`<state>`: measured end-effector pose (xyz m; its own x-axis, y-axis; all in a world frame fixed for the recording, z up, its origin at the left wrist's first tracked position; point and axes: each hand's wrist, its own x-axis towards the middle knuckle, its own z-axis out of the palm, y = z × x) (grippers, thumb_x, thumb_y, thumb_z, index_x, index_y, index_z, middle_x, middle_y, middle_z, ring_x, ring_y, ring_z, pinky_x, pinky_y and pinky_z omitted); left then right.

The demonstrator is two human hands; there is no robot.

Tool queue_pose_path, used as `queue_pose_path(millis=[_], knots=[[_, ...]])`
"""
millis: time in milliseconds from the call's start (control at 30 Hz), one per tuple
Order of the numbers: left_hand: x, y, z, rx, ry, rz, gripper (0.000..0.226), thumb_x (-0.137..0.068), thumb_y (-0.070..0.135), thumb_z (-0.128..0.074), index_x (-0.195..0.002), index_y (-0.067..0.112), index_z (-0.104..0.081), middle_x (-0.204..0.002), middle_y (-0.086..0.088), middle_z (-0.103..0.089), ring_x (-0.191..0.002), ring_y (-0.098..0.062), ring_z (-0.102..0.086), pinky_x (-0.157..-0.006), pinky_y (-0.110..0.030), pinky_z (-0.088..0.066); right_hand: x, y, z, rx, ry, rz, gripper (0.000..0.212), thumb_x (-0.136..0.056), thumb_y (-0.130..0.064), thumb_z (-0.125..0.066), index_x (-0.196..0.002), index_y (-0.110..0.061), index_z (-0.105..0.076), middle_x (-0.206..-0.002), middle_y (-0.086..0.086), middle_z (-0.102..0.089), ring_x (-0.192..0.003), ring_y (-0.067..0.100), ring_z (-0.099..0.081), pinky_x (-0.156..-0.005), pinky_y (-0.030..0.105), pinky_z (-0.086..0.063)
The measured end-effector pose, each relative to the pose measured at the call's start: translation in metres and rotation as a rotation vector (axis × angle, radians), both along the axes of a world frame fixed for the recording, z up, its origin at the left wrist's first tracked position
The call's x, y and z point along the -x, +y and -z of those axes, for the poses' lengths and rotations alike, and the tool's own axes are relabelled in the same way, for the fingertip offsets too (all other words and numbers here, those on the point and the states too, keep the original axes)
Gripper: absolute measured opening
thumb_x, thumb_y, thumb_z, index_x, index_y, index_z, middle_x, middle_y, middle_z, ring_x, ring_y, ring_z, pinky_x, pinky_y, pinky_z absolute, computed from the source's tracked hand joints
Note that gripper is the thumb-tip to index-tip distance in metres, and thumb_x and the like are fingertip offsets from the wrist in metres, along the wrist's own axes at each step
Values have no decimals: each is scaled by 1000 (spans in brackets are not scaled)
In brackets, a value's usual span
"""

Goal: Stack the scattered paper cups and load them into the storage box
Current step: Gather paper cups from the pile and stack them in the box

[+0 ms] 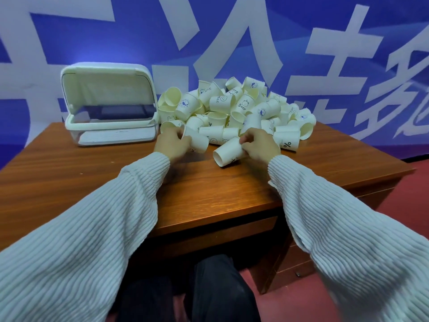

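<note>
Left hand (172, 141) gripping one cup (196, 141), right hand (259, 143) another cup (228, 152)

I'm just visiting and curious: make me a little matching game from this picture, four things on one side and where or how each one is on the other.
Things:
1. storage box
2. cup pile
3. left hand
4. right hand

States:
A. heaped at the table's far side
B. lid up, left of the pile
C. holds a cup lying on its side, base toward the camera
D. grips a cup nearer the box

Pairs: 1-B, 2-A, 3-D, 4-C
</note>
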<state>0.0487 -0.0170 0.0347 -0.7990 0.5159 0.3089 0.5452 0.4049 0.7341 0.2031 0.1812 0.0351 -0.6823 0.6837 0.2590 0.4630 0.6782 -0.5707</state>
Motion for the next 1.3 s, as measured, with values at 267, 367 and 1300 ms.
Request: queue_pose_path(millis=[267,367,1300], knots=[[14,-35,-30,-72,93,-64,20,-93,22,-57,-102,10,-69,-89,-4,-64,-85,-22,-58,-71,-30,-39,23,-39,-30,193,323,-245,20,-87,3,-59,-89,-15,-67,-90,-2,-66,-71,19,-64,-58,27,-58],[30,-50,-42,-76,124,-92,17,-94,22,-53,-90,9,-64,-84,-6,-64,-82,-27,-59,-67,-33,-38,47,-48,-36,173,372,-280,21,-88,-1,-60,-91,-20,-67,-92,-7,-67,-75,16,-66,-57,22,-52],[194,-75,-46,134,463,-381,22,-101,27,-53,-108,14,-70,-109,-11,-64,-101,-31,-57,-87,-46,-46,301,-80,-34,-332,-103,-582,26,-96,-19,-60,-110,-33,-78,-115,-8,-74,-100,17,-67,-92,40,-57]])
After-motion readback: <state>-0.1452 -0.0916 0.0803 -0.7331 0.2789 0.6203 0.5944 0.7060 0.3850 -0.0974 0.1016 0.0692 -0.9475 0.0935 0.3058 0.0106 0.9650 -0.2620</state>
